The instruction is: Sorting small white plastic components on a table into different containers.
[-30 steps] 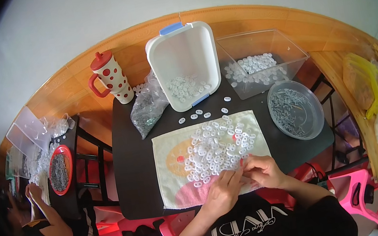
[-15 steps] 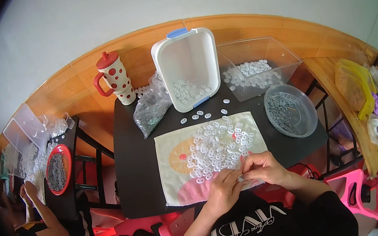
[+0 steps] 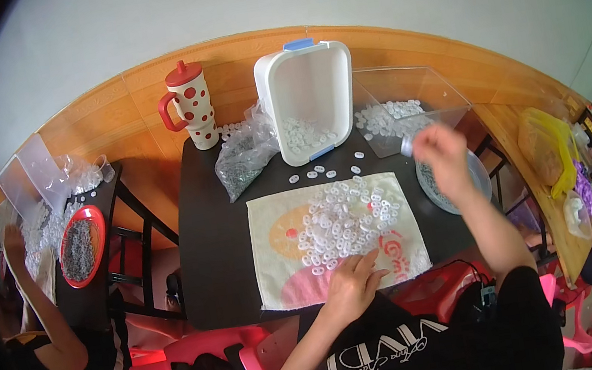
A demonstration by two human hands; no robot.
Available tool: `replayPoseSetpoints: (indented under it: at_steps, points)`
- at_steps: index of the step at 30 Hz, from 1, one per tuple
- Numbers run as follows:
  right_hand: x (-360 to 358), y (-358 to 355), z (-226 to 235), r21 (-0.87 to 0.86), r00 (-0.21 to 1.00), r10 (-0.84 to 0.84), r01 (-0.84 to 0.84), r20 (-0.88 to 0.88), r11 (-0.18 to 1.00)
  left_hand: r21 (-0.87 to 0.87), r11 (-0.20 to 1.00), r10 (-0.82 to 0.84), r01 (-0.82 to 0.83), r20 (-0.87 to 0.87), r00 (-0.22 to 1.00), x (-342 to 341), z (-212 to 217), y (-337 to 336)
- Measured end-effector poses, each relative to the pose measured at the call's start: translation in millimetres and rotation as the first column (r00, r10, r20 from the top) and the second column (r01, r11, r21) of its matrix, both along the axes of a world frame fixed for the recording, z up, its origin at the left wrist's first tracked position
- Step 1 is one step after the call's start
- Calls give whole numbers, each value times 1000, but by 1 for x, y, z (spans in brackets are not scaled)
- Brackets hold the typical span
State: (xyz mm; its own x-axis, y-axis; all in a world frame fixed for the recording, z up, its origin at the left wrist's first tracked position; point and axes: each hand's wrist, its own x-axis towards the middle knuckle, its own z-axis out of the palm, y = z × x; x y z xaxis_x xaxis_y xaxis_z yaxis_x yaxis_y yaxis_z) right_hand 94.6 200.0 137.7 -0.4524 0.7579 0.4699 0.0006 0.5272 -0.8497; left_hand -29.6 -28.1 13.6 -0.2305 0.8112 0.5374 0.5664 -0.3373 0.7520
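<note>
Rings [image 3: 346,217], small, white and plastic, lie heaped on the cloth [image 3: 277,263] just ahead of the left hand [image 3: 352,287], whose spread fingers rest at the heap's near edge. Right hand [image 3: 443,153] is raised well apart, over the round grey tray [image 3: 480,174], fingers closed on a small pale piece [image 3: 406,143]; motion blur hides the exact grip. Judged step: transfer of a finished piece. Next move calls for release over the tray, then another pick from the heap on the dark surface [image 3: 215,257].

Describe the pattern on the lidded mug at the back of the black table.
Cream mug with red polka dots, red lid and handle; head view.
</note>
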Motion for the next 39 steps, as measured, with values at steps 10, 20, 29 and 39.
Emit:
replayPoseSetpoints:
  at_steps: [10,20,29,39]
  points:
    - [-43,-29,-54,74,770,405,-501,493,862,38,996,-72,76,-106,992,-3,-3,2]
    - [-37,-46,-81,408,669,214,-642,712,649,25,997,-65,68,-106,992,-1,-3,2]
    - [-14,-37,-77,362,790,213,-480,575,799,14,996,-82,85,-136,987,-5,2,3]
    - [-85,-51,-93,478,781,227,-554,582,681,5,996,-93,94,-90,992,0,3,4]
